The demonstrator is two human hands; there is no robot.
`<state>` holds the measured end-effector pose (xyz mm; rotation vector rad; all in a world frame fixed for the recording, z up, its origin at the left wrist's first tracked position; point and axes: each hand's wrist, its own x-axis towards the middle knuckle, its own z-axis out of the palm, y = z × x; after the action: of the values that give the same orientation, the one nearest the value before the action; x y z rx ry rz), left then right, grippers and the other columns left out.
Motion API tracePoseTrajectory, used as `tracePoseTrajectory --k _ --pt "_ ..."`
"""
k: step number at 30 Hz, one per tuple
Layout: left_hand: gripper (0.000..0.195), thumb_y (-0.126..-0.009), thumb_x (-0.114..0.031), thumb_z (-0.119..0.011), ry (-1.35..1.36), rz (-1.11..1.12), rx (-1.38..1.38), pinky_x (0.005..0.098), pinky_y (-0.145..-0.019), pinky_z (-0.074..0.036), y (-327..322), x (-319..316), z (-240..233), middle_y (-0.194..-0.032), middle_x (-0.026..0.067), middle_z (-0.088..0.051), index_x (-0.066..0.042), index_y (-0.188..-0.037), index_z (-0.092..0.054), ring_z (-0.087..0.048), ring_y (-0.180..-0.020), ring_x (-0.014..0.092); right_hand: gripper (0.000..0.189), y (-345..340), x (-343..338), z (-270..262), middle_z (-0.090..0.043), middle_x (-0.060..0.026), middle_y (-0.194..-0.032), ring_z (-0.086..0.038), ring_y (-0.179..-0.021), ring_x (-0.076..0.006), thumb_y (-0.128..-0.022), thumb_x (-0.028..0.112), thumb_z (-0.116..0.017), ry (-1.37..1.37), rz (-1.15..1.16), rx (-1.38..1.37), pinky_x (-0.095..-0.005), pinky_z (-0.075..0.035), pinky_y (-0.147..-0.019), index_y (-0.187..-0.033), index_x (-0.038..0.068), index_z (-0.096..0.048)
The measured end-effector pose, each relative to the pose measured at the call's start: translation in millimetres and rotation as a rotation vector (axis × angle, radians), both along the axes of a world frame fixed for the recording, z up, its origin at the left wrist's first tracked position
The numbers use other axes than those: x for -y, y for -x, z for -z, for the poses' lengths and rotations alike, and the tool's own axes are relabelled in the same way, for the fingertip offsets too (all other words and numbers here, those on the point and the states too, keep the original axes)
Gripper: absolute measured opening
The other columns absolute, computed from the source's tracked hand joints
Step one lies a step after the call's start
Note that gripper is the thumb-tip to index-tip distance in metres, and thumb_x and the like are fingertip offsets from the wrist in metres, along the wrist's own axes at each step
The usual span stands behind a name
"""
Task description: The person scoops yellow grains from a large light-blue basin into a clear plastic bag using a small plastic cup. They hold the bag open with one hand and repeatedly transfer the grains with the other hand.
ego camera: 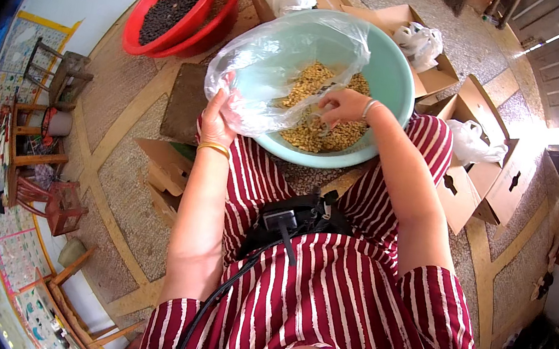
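Note:
A large pale-green plastic basin [399, 79] stands before me, with small tan pieces [306, 138], like beans or grains, spread over its bottom. A clear plastic bag [274, 56] is stretched across the basin's left side, its mouth wide. My left hand [222, 113] grips the bag's edge at the basin's left rim. Over the tan pieces, at the right side of the bag, is my right hand [342, 107], fingers bent downward near the bag's edge. Whether its fingertips hold anything cannot be made out.
Two red basins [207, 20] stand at the upper left, the upper one holding dark round pieces [171, 12]. Open cardboard boxes [462, 192] with white plastic bags [474, 143] surround the green basin's far and right sides. Another box [165, 169] lies by my left leg.

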<state>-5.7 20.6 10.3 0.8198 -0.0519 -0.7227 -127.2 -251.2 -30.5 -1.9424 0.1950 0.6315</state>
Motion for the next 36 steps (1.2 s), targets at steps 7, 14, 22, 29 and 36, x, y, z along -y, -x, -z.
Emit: tracePoseTrajectory --k 7,14,22,29,36 --pt "0.055 -0.073 -0.027 -0.072 -0.006 -0.027 -0.017 0.0202 -0.068 -0.04 -0.4 -1.8 0.8 -0.079 -0.0021 -0.049 -0.006 -0.119 -0.051 -0.047 -0.07 0.008 0.041 5.9 15.0 -25.8 -0.064 -0.0056 -0.085 -0.061 -0.074 -0.0118 -0.081 0.024 -0.064 -0.349 0.142 -0.05 -0.0237 -0.05 -0.063 -0.115 0.004 -0.054" --pt "0.056 -0.072 -0.028 -0.072 -0.031 -0.031 -0.018 0.0209 -0.067 -0.04 0.9 -0.5 -0.8 -0.079 -0.0015 -0.049 -0.007 -0.12 -0.051 -0.047 -0.071 0.008 0.042 -3.8 4.0 -29.0 -0.059 -0.0053 -0.102 -0.058 -0.089 -0.0146 -0.078 0.017 -0.066 -0.295 0.439 0.382 -0.0279 -0.049 -0.078 -0.115 0.004 -0.054" --pt "0.058 -0.071 -0.029 -0.073 -0.059 -0.037 -0.015 0.0213 -0.068 -0.04 2.7 1.3 -5.7 -0.078 -0.0017 -0.049 -0.008 -0.12 -0.051 -0.047 -0.069 0.008 0.047 -15.3 -19.2 -19.6 -0.05 -0.0097 -0.119 -0.047 -0.109 -0.0329 -0.067 0.01 -0.07 0.586 0.273 0.934 -0.0395 -0.043 -0.091 -0.112 0.012 -0.055" --pt "0.058 -0.071 -0.029 -0.073 -0.054 -0.035 -0.03 0.0213 -0.067 -0.04 2.6 0.3 -5.4 -0.077 -0.0023 -0.049 -0.008 -0.12 -0.051 -0.047 -0.068 0.007 0.044 -15.1 -19.2 -32.1 -0.05 -0.0098 -0.12 -0.048 -0.108 -0.0314 -0.068 0.007 -0.07 0.638 0.314 1.098 -0.0386 -0.043 -0.091 -0.109 0.011 -0.056" --pt "0.059 -0.071 -0.03 -0.073 -0.046 -0.033 -0.014 0.0217 -0.066 -0.039 1.8 1.0 -3.1 -0.075 -0.0021 -0.047 -0.009 -0.121 -0.05 -0.046 -0.067 0.008 0.038 -1.3 1.5 -25.8 -0.055 -0.0067 -0.108 -0.053 -0.097 -0.0162 -0.078 0.015 -0.066 -0.187 0.389 0.457 -0.0308 -0.045 -0.086 -0.114 0.006 -0.055"
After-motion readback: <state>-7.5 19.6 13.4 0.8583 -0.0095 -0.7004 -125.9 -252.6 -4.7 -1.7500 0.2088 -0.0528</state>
